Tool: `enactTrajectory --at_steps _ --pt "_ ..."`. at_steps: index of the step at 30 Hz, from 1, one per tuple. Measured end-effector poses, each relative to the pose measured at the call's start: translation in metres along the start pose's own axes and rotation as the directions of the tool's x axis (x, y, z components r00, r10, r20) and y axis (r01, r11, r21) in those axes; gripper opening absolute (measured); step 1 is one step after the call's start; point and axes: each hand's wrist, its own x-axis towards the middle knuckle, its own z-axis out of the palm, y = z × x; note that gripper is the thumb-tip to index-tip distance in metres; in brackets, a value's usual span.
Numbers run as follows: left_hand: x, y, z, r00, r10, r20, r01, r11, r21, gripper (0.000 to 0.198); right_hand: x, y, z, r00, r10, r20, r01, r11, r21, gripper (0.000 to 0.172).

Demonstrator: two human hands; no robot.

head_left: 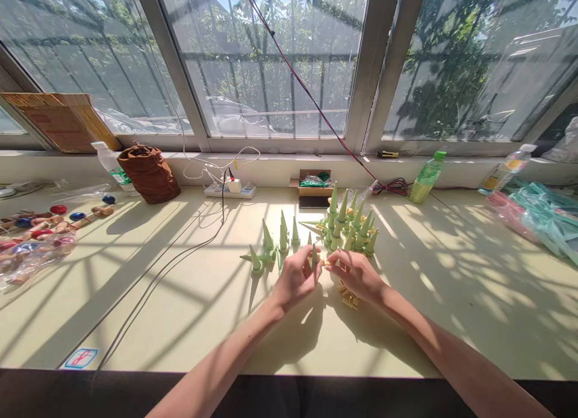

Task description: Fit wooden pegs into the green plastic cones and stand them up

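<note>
- The sticker [81, 358] at the table [180, 297] edge bears a red mark too small to read.
- The left hand [295, 279] grips a green cone [314, 256] upright, just before the standing cones [347, 225].
- The right hand [356, 276] has its fingertips pinched narrow beside that cone, above the tan pegs [347, 297].

Pale table [180, 297] — green cones [356, 228], power strip [230, 191].

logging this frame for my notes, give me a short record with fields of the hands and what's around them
left hand: holds a green cone upright
right hand: fingertips at that cone, grip unclear
under right hand: wooden pieces
behind: standing cones
surface: table
far edge: pouch, power strip, bottle
</note>
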Motion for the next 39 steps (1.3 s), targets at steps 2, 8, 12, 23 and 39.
enactTrajectory --at_steps 2,8,12,23,39 --pt "-0.0001 -0.0007 -0.0007 1.000 0.015 0.009 -0.015 1.000 0.011 0.012 0.0002 -0.0003 -0.0003 1.000 -0.006 0.019 0.006 1.000 0.010 0.023" --pt "-0.0002 -0.0004 -0.0027 0.997 0.059 0.039 -0.060 0.998 0.028 0.017 0.0003 0.0003 -0.0013 0.997 -0.036 0.075 0.038 0.999 -0.027 0.037" --pt "-0.0005 0.0006 -0.0026 0.998 0.052 0.044 -0.053 0.998 0.029 0.017 0.0008 -0.0003 -0.0012 0.996 -0.049 0.081 0.053 0.998 -0.044 0.041" --pt "0.0014 0.0011 0.0001 0.998 -0.057 -0.010 0.056 0.993 -0.100 0.015 -0.0014 -0.0012 -0.0006 0.999 -0.024 -0.044 0.024 1.000 -0.008 0.013" --pt "0.0025 -0.0032 -0.0013 0.990 0.118 0.071 -0.115 0.992 -0.047 0.009 -0.0004 -0.0011 -0.0030 0.989 -0.110 -0.099 0.103 0.992 -0.071 0.011"
